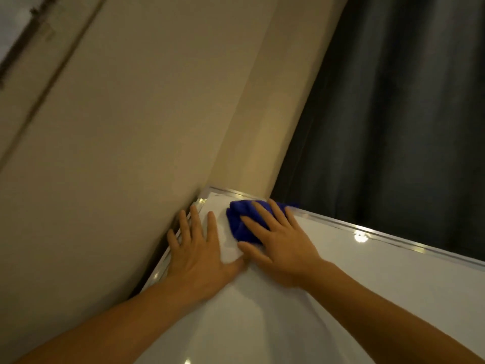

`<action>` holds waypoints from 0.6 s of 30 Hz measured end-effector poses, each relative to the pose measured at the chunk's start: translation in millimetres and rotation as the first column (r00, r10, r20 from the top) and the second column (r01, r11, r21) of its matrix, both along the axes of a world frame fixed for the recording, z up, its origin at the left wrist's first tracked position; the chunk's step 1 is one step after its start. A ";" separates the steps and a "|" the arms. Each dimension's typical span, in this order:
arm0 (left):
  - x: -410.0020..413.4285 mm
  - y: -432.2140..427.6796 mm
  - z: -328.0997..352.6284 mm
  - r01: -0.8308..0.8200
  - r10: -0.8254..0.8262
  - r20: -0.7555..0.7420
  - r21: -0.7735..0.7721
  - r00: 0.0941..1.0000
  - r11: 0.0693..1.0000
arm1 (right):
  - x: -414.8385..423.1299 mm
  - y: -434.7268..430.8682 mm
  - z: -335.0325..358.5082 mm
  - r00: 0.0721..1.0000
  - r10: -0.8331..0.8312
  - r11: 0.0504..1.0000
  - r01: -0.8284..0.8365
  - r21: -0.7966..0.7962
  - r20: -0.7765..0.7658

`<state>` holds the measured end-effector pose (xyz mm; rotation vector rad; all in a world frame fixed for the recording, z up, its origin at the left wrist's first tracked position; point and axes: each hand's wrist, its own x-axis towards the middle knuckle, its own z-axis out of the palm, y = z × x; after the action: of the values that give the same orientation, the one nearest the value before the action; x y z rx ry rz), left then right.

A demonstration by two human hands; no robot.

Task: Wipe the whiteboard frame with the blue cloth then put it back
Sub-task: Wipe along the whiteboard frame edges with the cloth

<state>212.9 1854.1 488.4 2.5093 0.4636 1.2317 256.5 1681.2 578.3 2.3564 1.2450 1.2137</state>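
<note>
A white whiteboard [354, 290] with a silver metal frame [388, 239] fills the lower right of the view, tilted. Its corner sits near the centre, against the wall. The bunched blue cloth [240, 219] lies on the board right by that corner, close to the frame's top edge. My right hand [278, 243] presses flat on the cloth with straight, spread fingers. Flat on the board beside it is my left hand [196, 248], fingers spread, its outer fingers reaching over the frame's left edge.
A beige wall [131, 153] stands behind and left of the board. A dark curtain [406, 114] hangs at the right, behind the board's top edge. A narrow dark gap runs between the frame's left side and the wall.
</note>
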 end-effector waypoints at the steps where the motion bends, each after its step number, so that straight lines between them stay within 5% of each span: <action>1: 4.1 1.2 9.5 0.014 -0.014 -0.004 0.022 1.000 1.000 | 2.2 -15.8 8.2 0.999 -0.035 0.999 0.034 0.027 0.012; 6: 13.8 5.4 44.0 0.063 -0.059 -0.054 0.077 0.997 0.995 | 6.5 -67.4 8.0 0.980 -0.196 0.899 0.192 0.393 -0.031; 13: 22.9 -39.5 76.8 0.107 -0.093 -0.123 0.115 0.988 0.988 | 10.1 -73.3 0.4 0.982 -0.186 0.936 0.181 0.300 -0.013; 18: 26.2 -69.1 88.0 0.269 -0.183 -0.254 0.364 0.950 0.892 | 15.4 -112.4 15.5 0.943 -0.288 0.741 0.328 0.585 -0.164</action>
<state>239.1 1785.0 576.4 2.9484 -0.0499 1.0532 271.9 1568.8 593.7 2.9015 0.4492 1.6026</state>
